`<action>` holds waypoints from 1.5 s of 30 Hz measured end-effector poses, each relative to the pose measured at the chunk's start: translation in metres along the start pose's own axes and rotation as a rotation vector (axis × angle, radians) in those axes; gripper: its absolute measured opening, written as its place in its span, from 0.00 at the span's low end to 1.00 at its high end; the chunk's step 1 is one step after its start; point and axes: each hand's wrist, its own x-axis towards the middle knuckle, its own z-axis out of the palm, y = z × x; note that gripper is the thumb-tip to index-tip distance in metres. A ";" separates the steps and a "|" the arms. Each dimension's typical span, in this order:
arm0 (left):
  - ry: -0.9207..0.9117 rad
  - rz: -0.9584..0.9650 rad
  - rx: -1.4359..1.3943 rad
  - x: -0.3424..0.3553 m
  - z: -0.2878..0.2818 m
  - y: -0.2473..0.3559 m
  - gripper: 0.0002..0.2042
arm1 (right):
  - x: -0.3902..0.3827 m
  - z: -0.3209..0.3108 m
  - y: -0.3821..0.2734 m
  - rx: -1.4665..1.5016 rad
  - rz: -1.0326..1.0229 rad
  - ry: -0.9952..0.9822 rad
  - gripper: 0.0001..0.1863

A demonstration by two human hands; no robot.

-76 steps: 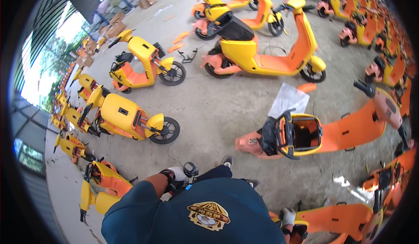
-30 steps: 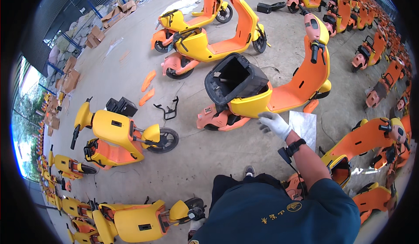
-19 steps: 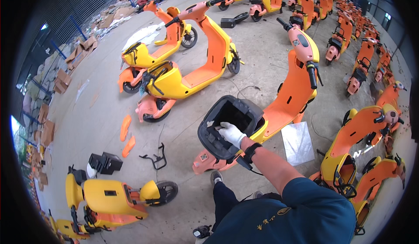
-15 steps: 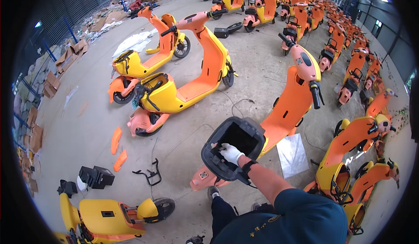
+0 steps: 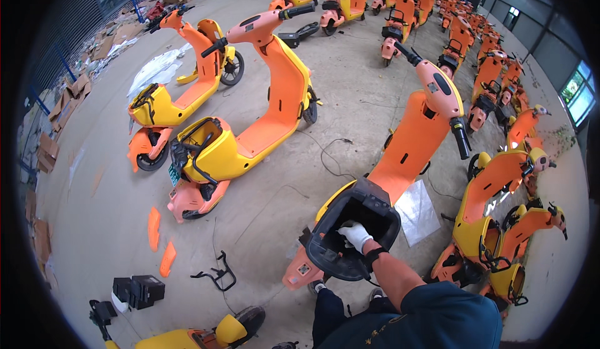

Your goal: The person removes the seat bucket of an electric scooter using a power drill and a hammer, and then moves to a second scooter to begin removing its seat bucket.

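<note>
Deep black plastic tub [image 5: 324, 249] w/ rounded corners & wide rim: open, mouth up, interior mostly dark, exact tilt unclear. Sits over seat area of yellow-and-orange scooter [image 5: 407, 135], btwn orange footboard [image 5: 389, 181] & salmon-pink rear fender [image 5: 304, 272]; can't tell if fixed. Scooter's upright, rear twd lower L, pink handlebar [image 5: 437, 88] w/ blk grips twd upper R.

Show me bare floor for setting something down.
Floor just left of the two orange panels looks bare. So does most between the black bin and the green-plated scooter, save thin cables. It's crowded at right, where scooters stand close, and inside the bin, where the right hand is.
</note>
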 end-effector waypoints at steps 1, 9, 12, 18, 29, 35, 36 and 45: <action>-0.009 0.007 0.025 0.001 -0.001 0.000 0.13 | -0.008 -0.007 -0.004 0.014 0.001 0.020 0.09; -0.107 0.105 0.238 0.015 -0.029 0.016 0.14 | -0.109 -0.059 -0.003 0.244 -0.172 0.060 0.07; -0.155 0.155 0.358 0.023 -0.037 0.010 0.14 | -0.164 -0.074 -0.020 0.249 -0.169 -0.121 0.09; -0.218 0.238 0.629 0.022 -0.022 0.052 0.14 | -0.249 -0.107 0.006 0.416 -0.272 -0.367 0.12; -0.260 0.363 1.017 -0.021 0.047 0.061 0.14 | -0.447 -0.203 0.208 0.474 -0.446 -0.249 0.40; -0.292 0.414 1.228 -0.052 0.088 0.052 0.15 | -0.477 -0.231 0.371 0.464 -0.079 0.602 0.19; -0.313 0.427 1.280 -0.055 0.101 0.057 0.15 | -0.486 -0.230 0.400 0.604 -0.011 0.639 0.18; -0.451 0.568 1.627 -0.055 0.259 0.123 0.15 | -0.580 -0.219 0.520 1.135 0.064 0.914 0.17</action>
